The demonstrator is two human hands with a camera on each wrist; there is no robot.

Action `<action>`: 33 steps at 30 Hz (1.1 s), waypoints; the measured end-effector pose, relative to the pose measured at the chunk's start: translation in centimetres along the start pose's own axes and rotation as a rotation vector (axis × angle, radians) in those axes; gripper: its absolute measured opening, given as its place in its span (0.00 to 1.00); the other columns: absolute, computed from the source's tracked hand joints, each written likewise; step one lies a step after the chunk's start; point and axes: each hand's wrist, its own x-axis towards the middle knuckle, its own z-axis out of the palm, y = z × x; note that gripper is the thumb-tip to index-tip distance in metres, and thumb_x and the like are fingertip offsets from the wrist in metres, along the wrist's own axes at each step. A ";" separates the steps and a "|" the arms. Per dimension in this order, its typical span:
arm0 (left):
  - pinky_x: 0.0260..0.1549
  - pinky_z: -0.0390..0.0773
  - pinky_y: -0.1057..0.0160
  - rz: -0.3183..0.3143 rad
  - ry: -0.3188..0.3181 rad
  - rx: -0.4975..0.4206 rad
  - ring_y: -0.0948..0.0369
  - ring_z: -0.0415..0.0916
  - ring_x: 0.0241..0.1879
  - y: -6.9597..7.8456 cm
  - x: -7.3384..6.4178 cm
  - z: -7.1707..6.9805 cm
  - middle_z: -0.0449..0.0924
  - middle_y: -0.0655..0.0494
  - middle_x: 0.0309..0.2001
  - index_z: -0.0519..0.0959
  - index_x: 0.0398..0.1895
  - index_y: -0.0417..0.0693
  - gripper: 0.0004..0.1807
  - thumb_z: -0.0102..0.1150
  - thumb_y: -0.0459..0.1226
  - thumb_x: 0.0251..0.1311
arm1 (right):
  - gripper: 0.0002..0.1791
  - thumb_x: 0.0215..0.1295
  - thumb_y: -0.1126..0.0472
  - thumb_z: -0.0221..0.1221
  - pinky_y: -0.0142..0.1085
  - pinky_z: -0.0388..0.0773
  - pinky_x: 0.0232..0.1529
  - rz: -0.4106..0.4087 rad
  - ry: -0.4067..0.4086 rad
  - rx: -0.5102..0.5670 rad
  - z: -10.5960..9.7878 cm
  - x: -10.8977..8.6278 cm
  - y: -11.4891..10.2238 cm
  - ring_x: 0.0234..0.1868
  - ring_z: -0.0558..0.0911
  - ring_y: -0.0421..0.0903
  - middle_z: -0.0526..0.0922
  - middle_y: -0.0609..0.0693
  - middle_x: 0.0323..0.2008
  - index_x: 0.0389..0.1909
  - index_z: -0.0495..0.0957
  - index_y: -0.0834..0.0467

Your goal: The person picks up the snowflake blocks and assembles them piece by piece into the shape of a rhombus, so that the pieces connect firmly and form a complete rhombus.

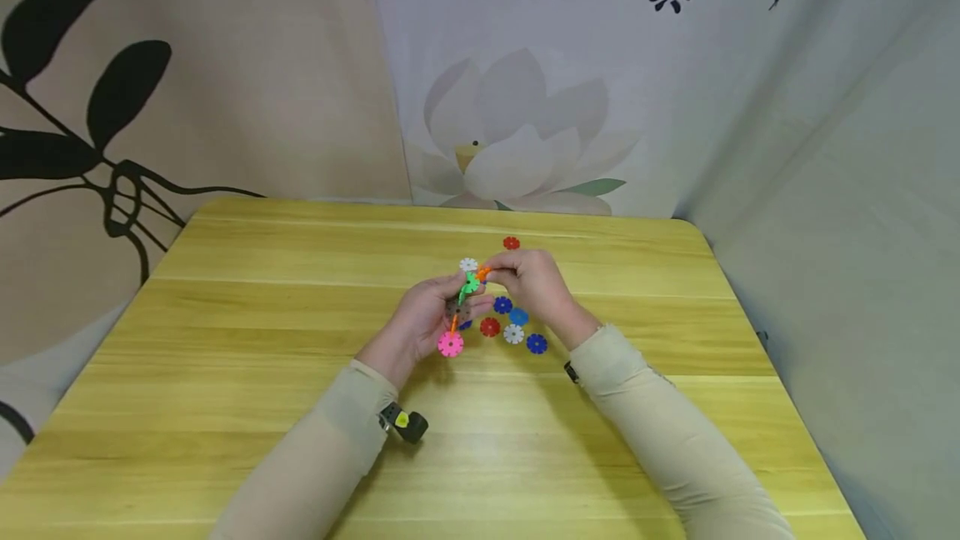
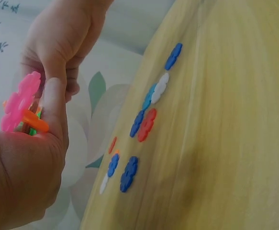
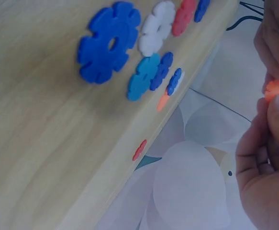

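Note:
My left hand holds a small chain of notched plastic snowflake discs above the table. In it are a pink disc at the lower end, an orange disc and a green disc. Between thumb and fingertips my right hand pinches another orange disc beside the green one. Whether that orange disc is slotted into the green one is too small to tell. Fingers hide part of the chain.
Loose discs lie on the wooden table: dark blue, white, light blue and red ones below the hands. Behind them are another red disc and a white disc. A printed curtain stands behind the table.

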 end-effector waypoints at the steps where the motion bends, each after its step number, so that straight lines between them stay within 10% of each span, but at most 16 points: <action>1: 0.54 0.89 0.62 0.000 -0.006 0.004 0.58 0.93 0.42 0.0 0.0 0.0 0.87 0.46 0.48 0.67 0.74 0.29 0.25 0.44 0.40 0.86 | 0.07 0.68 0.66 0.71 0.40 0.93 0.43 -0.017 0.013 -0.005 0.1 0.0 0.0 0.42 0.93 0.52 0.94 0.57 0.41 0.44 0.92 0.63; 10: 0.57 0.89 0.58 0.008 -0.016 0.045 0.56 0.92 0.45 -0.6 0.3 -0.4 0.84 0.35 0.60 0.70 0.73 0.31 0.23 0.43 0.39 0.87 | 0.06 0.70 0.66 0.70 0.39 0.93 0.43 0.001 0.005 0.022 0.6 -0.4 0.3 0.44 0.93 0.51 0.94 0.57 0.42 0.43 0.92 0.62; 19: 0.54 0.91 0.60 -0.023 0.079 -0.018 0.54 0.92 0.47 -0.7 1.0 -1.2 0.77 0.34 0.70 0.66 0.73 0.35 0.23 0.44 0.42 0.86 | 0.20 0.78 0.56 0.63 0.46 0.89 0.57 0.289 -0.229 -0.092 0.2 -0.5 2.3 0.52 0.88 0.50 0.88 0.56 0.58 0.65 0.82 0.59; 24: 0.45 0.91 0.65 -0.036 0.131 -0.062 0.59 0.89 0.40 -0.5 1.2 -1.8 0.87 0.44 0.61 0.69 0.70 0.40 0.22 0.46 0.44 0.85 | 0.24 0.74 0.51 0.69 0.47 0.86 0.62 0.245 -0.374 -0.197 1.5 -0.9 3.5 0.56 0.86 0.51 0.86 0.55 0.56 0.64 0.83 0.59; 33: 0.30 0.83 0.73 -0.040 0.103 -0.061 0.65 0.79 0.31 -0.9 1.3 -1.3 0.90 0.57 0.43 0.74 0.66 0.47 0.21 0.56 0.49 0.81 | 0.16 0.70 0.57 0.72 0.44 0.86 0.57 0.291 -0.388 -0.232 1.9 -0.6 3.1 0.46 0.83 0.48 0.87 0.52 0.45 0.53 0.85 0.58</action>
